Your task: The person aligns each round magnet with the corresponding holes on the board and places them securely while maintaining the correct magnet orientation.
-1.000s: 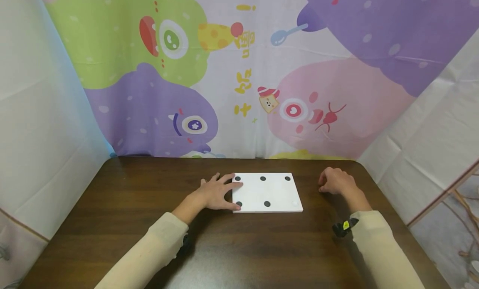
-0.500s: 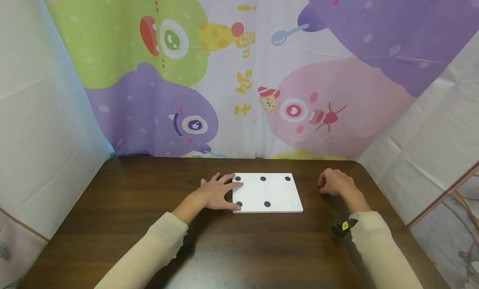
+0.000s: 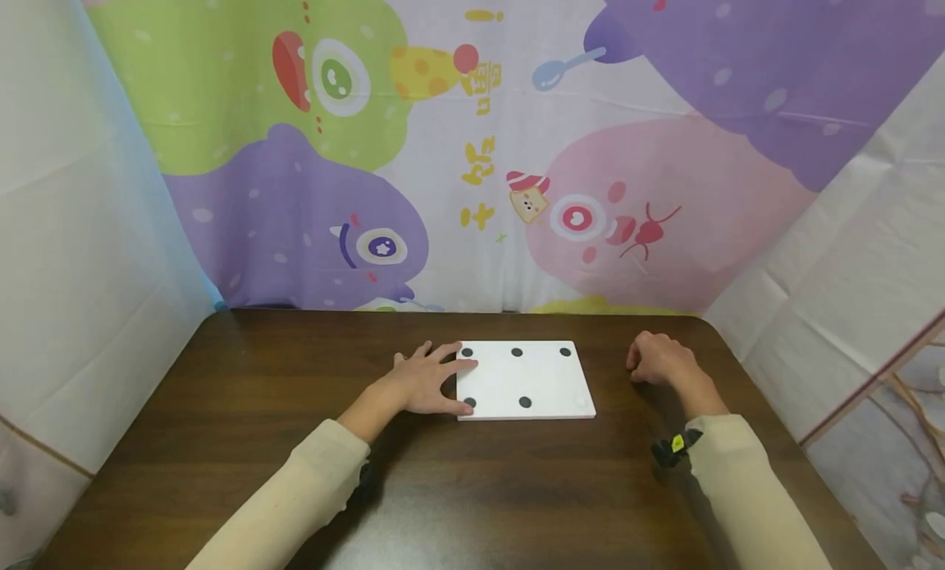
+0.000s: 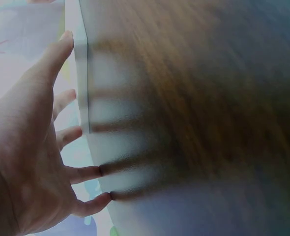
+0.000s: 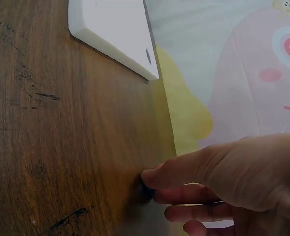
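Observation:
A white rectangular board [image 3: 524, 379] lies flat on the table, with several black discs [image 3: 525, 402] set near its edges. At its near right corner is a pale round spot [image 3: 581, 402] with no black disc. My left hand [image 3: 430, 381] is spread at the board's left end, its thumb and two fingers touching the board and the other fingertips down on the table. To the right of the board, apart from it, my right hand [image 3: 662, 358] is low over the table. In the right wrist view its thumb and index finger pinch a small black disc [image 5: 146, 191], mostly hidden.
The brown wooden table [image 3: 472, 488] reaches back to a cartoon-printed curtain [image 3: 472, 266]. White cloth hangs at both sides. A dark strap with a yellow mark [image 3: 677, 444] is on the right wrist.

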{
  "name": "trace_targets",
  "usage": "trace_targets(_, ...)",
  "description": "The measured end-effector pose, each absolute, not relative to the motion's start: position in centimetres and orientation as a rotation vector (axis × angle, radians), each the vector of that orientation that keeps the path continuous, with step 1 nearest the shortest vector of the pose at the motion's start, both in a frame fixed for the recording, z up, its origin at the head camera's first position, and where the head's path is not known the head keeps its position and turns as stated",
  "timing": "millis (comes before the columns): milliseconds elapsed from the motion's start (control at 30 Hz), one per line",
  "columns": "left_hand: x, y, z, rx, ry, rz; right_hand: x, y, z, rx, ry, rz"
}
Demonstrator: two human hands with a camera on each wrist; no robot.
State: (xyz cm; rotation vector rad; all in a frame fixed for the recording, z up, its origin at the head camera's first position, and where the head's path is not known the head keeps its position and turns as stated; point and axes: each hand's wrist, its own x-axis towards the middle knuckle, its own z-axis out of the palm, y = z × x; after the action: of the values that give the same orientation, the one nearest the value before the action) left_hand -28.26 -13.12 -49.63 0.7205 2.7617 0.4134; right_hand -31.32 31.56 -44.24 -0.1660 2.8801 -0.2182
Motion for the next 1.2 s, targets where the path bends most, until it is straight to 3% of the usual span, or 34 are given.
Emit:
trace_targets(400,-26.9,-12.7,-47.5,0.695,2.754,0.369,-31.0,31.3,-44.0,-0.169,2.883,-0.238)
trace_targets(1200,-26.8,-12.7,-47.6,0.693,2.766,0.344,-31.2,31.0,-44.5,-0.171,2.885,-0.239)
